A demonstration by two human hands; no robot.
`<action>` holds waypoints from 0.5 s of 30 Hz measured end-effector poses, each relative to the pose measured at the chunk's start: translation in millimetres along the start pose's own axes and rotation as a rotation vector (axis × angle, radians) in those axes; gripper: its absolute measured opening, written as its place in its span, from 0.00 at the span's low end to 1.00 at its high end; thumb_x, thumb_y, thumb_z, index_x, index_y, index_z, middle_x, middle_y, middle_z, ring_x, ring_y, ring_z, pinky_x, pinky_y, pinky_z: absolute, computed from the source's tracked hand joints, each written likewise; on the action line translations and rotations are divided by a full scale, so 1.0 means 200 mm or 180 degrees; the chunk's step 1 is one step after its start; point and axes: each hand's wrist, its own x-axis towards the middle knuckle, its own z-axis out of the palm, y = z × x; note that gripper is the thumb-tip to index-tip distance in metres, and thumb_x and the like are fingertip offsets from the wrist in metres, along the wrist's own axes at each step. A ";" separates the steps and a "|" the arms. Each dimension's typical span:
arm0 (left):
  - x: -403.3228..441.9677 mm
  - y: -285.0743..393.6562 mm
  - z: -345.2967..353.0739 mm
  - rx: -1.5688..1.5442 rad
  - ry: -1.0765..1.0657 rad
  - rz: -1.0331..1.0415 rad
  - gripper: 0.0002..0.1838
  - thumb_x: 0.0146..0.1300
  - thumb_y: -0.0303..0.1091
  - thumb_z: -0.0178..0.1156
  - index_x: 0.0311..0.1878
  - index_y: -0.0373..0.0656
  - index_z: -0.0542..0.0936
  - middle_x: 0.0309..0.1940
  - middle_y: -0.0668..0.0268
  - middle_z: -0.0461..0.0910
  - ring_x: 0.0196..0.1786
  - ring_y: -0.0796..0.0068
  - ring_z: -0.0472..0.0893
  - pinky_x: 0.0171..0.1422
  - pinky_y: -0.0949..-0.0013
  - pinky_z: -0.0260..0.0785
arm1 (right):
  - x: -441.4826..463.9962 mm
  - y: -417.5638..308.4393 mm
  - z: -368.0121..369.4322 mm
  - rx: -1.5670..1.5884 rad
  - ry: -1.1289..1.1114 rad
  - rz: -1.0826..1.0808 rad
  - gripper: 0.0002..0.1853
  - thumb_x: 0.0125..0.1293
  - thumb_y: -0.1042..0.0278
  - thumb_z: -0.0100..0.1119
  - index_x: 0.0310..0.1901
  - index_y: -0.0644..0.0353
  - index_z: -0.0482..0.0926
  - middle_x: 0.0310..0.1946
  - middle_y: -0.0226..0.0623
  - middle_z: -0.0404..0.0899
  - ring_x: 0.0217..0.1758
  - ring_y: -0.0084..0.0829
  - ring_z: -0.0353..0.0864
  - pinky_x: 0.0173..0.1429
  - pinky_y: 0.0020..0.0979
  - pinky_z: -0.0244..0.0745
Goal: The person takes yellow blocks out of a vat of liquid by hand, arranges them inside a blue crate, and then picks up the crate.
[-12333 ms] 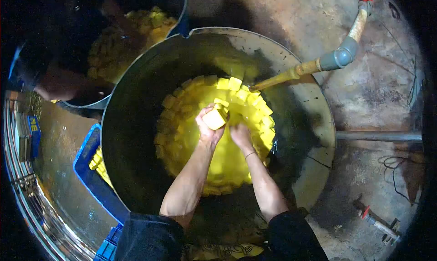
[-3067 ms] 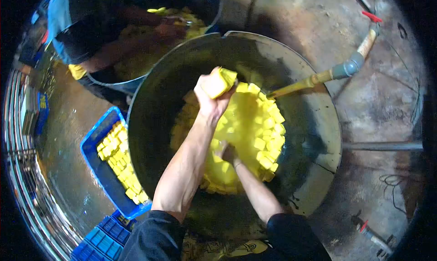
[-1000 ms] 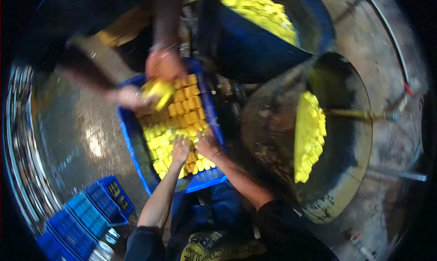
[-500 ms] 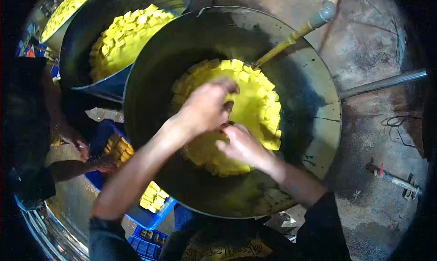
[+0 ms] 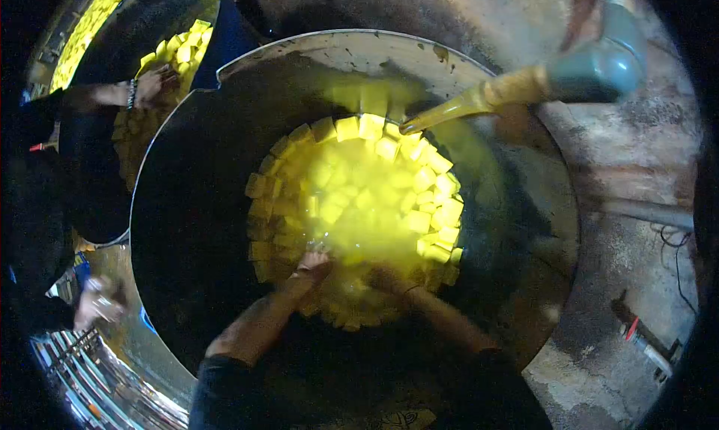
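Both of my arms reach down into a large round metal vat (image 5: 494, 228) with murky yellow liquid and steam or haze over it. My left hand (image 5: 314, 261) is at the liquid's near side, its fingers mostly under the surface. My right hand (image 5: 388, 280) is dipped in just to the right of it, blurred by liquid and haze. Whether either holds anything is hidden. Yellow cut blocks (image 5: 425, 178), like tofu cubes, are stacked in a ring around the vat's lower wall, and more lie under the liquid.
A yellowish pipe with a grey-blue elbow (image 5: 599, 63) slants into the vat from the upper right. At left, another person's hand (image 5: 155, 87) reaches into a second vat of yellow blocks (image 5: 183, 49); their other hand (image 5: 99, 303) hangs lower. A pipe with a red-handled valve (image 5: 645, 347) lies right.
My hands, which were close together above the vat, have lowered into the liquid and moved apart. My view has shifted closer. The other person has moved a hand into the second vat.
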 end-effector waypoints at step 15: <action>0.69 -0.07 -0.37 -0.1192 -0.0434 -0.3647 0.25 0.51 0.48 0.67 0.43 0.35 0.80 0.39 0.49 0.81 0.47 0.57 0.80 0.50 0.58 0.73 | 0.94 -0.15 -0.99 0.1634 0.1047 0.1868 0.17 0.57 0.54 0.64 0.40 0.59 0.84 0.40 0.37 0.84 0.39 0.34 0.82 0.44 0.31 0.76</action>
